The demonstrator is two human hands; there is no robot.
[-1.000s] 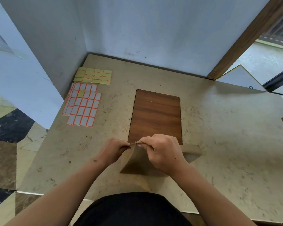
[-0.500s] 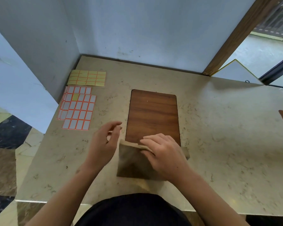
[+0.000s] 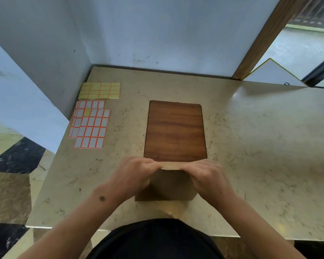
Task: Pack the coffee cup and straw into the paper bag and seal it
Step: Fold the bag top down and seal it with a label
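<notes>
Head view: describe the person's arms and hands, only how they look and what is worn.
Both forearms are bare, with no sleeves in view. The left hand and right hand wear no gloves, rings or watch that can be seen. A small dark round mark sits near the left wrist. A black garment covers the torso below.

Count, head view. One paper bag [image 3: 168, 184] is standing on the surface [image 3: 251, 156]. Two hands are showing: left hand [image 3: 133, 174], right hand [image 3: 206, 176]. One wooden board [image 3: 175, 131] is lying flat. One yellow label sheet [image 3: 99, 90] is lying beside one stack of white label sheets [image 3: 90, 124]; sheets in stack not countable.
</notes>
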